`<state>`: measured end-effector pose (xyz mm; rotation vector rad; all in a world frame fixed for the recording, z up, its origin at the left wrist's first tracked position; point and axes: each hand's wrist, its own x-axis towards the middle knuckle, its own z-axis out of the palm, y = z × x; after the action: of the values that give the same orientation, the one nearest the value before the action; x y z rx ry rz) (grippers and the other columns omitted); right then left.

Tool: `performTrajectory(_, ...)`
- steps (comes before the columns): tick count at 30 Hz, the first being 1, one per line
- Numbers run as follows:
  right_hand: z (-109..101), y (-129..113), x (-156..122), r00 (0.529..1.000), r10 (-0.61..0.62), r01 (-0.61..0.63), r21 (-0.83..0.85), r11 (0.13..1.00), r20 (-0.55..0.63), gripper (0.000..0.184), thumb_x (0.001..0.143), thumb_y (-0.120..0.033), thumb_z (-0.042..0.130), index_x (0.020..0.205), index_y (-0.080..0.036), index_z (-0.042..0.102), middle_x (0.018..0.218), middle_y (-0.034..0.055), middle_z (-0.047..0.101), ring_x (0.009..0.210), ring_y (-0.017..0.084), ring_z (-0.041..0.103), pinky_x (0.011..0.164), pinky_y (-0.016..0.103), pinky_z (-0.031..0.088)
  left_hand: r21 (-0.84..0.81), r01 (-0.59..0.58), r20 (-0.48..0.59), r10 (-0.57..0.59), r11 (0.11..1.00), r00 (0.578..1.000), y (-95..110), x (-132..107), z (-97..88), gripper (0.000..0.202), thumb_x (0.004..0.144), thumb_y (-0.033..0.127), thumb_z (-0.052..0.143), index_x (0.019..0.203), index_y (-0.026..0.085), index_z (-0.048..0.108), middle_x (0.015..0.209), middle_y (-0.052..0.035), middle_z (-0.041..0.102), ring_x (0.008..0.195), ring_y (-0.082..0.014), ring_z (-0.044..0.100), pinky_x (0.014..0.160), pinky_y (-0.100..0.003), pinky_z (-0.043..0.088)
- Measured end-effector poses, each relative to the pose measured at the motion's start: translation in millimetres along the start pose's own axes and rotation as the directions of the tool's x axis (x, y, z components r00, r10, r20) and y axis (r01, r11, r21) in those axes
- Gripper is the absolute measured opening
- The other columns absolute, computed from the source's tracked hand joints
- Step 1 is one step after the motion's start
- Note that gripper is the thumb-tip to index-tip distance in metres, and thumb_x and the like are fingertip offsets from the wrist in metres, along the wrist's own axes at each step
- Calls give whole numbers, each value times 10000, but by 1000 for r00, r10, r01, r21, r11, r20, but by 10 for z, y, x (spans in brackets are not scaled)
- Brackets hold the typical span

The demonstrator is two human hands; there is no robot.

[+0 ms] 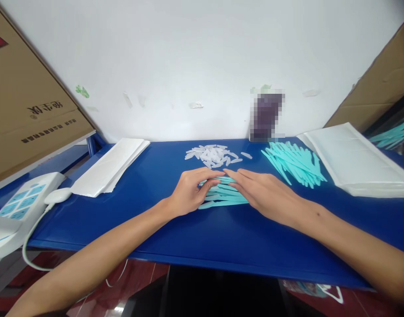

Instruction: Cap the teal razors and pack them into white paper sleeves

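Observation:
A small bundle of teal plastic sticks (222,196) lies on the blue table (195,237) in front of me. My left hand (189,191) rests on the bundle's left end, fingers curled over it. My right hand (261,191) lies on its right side, fingers stretched out flat and pressing the sticks together. A heap of small clear plastic caps (213,155) sits just behind the hands. A larger loose pile of teal sticks (296,163) lies to the right of it.
White bag stacks lie at the left (109,169) and right (354,160). A white power strip (20,207) with a cable sits at the far left. Cardboard boxes (27,101) flank both sides. A blurred dark object (266,116) stands against the white wall.

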<state>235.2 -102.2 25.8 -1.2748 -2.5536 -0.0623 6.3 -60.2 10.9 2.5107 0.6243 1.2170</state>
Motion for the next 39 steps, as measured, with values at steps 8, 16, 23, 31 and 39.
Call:
performTrajectory(8, -48, -32, 27, 999, 3, -20, 368, 930, 46, 481, 1079, -377, 269, 1523, -246, 398, 1158, 115, 716, 980, 264, 688, 786, 373, 515, 15, -77, -51, 78, 997, 996, -24, 22, 3, 341, 1058, 298, 454, 1365, 202, 568, 983, -70, 739, 837, -150, 684, 768, -276, 540)
performTrajectory(16, -168, -111, 34, 986, 28, -118, 558, 821, 167, 444, 1059, -487, 318, 1353, -246, 548, 790, 11, 652, 626, 173, 539, 602, 294, 410, 362, -120, 136, 75, 924, 988, 4, 89, -161, 427, 1084, 426, 246, 932, 168, 550, 849, -80, 648, 740, -188, 562, 728, -336, 441)
performTrajectory(23, -225, -93, 26, 974, -48, -105, 629, 771, 222, 378, 1053, -480, 344, 1029, -210, 608, 689, -30, 476, 590, 132, 367, 550, 269, 314, 343, -192, 351, 64, 920, 934, -40, 101, -248, 446, 1081, 477, 175, 902, 191, 466, 793, -60, 607, 658, -191, 529, 655, -323, 406)
performTrajectory(31, -252, -159, 7, 968, -44, -123, 621, 774, 247, 344, 1062, -445, 343, 1004, -220, 597, 695, -28, 500, 590, 133, 376, 562, 277, 333, 123, -11, 316, -29, 992, 948, 30, 1, -104, 402, 1080, 505, 159, 928, 217, 396, 737, -34, 633, 659, -187, 597, 619, -299, 418)
performTrajectory(39, -113, -98, 30, 984, -99, 9, 513, 858, 147, 305, 1073, -346, 317, 1078, -214, 592, 920, 43, 665, 739, 174, 574, 694, 309, 431, 301, -198, 406, 62, 933, 912, -47, 57, -152, 484, 1065, 543, 169, 920, 191, 467, 770, -47, 608, 648, -194, 540, 668, -337, 397)
